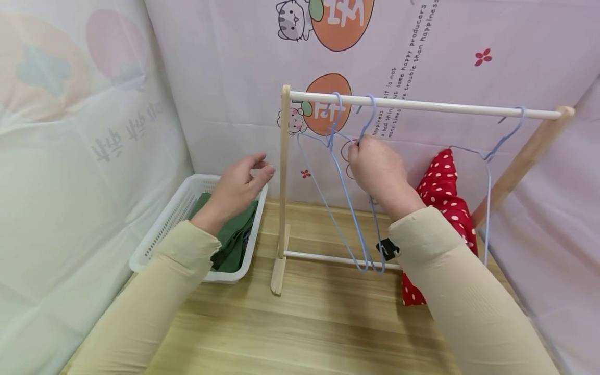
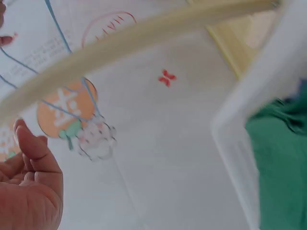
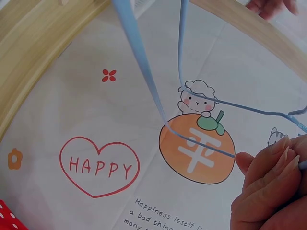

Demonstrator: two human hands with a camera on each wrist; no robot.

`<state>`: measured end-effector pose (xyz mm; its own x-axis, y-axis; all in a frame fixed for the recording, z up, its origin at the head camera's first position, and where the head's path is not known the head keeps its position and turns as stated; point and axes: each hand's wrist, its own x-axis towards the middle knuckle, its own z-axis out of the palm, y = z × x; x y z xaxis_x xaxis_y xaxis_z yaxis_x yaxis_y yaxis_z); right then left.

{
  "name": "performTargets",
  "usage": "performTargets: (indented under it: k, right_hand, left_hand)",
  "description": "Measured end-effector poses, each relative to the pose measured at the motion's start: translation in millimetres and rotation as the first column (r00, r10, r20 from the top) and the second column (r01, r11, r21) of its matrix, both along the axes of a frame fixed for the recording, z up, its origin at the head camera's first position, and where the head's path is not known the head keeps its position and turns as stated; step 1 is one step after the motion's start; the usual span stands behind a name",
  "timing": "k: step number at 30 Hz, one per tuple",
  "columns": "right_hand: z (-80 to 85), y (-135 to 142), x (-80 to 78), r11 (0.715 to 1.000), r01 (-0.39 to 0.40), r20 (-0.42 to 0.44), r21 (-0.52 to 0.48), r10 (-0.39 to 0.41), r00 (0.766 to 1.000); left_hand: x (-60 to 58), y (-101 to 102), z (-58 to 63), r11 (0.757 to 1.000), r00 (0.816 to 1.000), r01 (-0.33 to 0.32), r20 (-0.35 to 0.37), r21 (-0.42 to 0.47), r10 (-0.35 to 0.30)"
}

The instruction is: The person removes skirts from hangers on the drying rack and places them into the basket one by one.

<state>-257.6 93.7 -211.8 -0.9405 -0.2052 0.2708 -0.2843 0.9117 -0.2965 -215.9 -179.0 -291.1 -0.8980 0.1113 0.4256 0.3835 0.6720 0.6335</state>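
- Right hand [image 1: 379, 164] is closed around a blue hanger [image 1: 373, 110] just below its hook; on my right wrist feed I see the fingers curled over the wire.
- That hanger's hook reaches over the white rail [image 1: 422, 105] of the rack; from here I cannot tell whether it bears on it.
- Left hand [image 1: 239, 182] holds nothing: I see its fingers loosely bent, thumb apart from them, near the rack's wooden post [image 1: 283, 172] and the basket's far end.
- Beside the held one, a second hanger [image 1: 338, 109] hangs bare on the rail, close to that post; lower down, the two frames overlap in my head view.
- At the rail's other end I make out a third hanger [image 1: 519, 122], with red cloth [image 1: 440, 182] dotted white beside it, partly hidden behind the right arm.
- Left of the rack, folded green cloth [image 1: 234, 239] lies in a white basket [image 1: 159, 229].
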Motion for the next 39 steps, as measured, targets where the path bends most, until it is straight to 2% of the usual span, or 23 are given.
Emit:
performTargets:
  k: [4,9,13,20,28,39]
  right_hand:
    - [-0.4,-2,-0.2,1.0,-0.001,-0.006,-0.004,0.001,1.0]
    - [-0.9,-6,0.1,1.0,-0.011,-0.012,-0.013,0.011,1.0]
    - [-0.9,-8,1.2,1.0,-0.014,-0.014,-0.013,0.014,1.0]
    - [-0.6,-9,2.2,1.0,-0.017,-0.033,-0.009,0.017,0.999]
    - [-0.5,-10,2.5,1.0,-0.017,-0.006,0.002,0.017,1.0]
    - [-0.5,-17,2.6,1.0,-0.023,-0.007,0.019,0.023,1.0]
  left_hand:
    - [-5.2,18,5.9,0.999,0.998,0.015,-0.059,0.034,-0.013]
    - [-13.6,32,6.1,0.996,0.994,0.032,-0.111,0.082,-0.022]
    - [-19.3,40,3.2,0.991,0.993,0.038,-0.117,0.126,-0.023]
    - [-26.0,48,-2.0,0.985,0.996,-0.024,-0.084,0.173,0.039]
    - [-33.2,52,-9.6,0.988,0.995,-0.07,-0.06,0.137,0.079]
    - [-39.9,54,-14.2,0.994,0.994,-0.093,-0.06,0.054,0.096]
